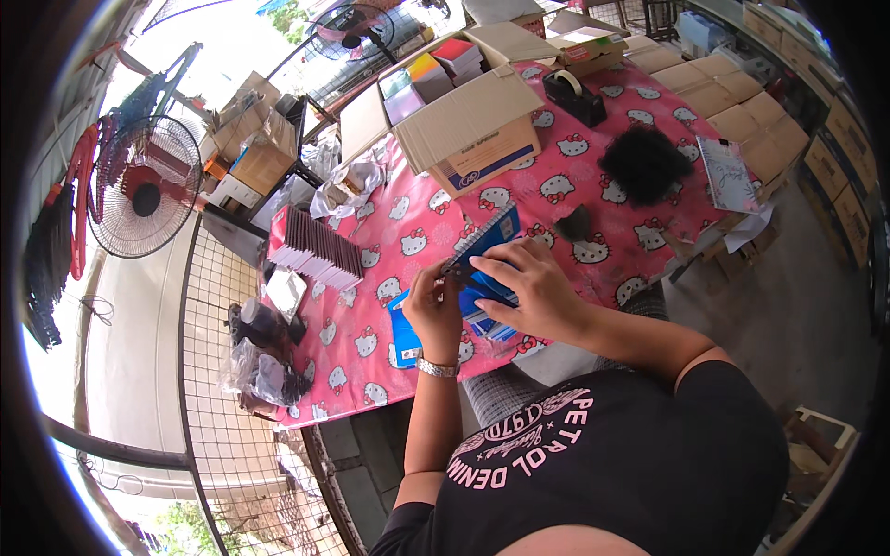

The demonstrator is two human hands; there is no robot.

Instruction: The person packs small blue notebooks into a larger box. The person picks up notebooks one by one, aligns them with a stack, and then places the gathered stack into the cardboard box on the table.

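Note:
A blue spiral notebook (502, 229) is tilted up between my hands over the near edge of the table, its dark coil along the left edge. My left hand (434, 313) is closed, with its fingertips pinching at the lower end of that coil; exactly what lies between the tips is too small to tell. My right hand (542, 289) grips the notebook from the right, thumb and fingers against its blue cover. Beneath my hands lie more blue notebooks (404, 341), partly hidden. A stack of maroon notebooks (315, 250) stands to the left.
The table has a pink patterned cloth (399, 243). On it are an open carton (482, 139) with colourful pads, a tape dispenser (577, 100), a black tangled pile (646, 164), a small dark lump (575, 224) and a printed cover (728, 174). A fan (146, 196) stands left.

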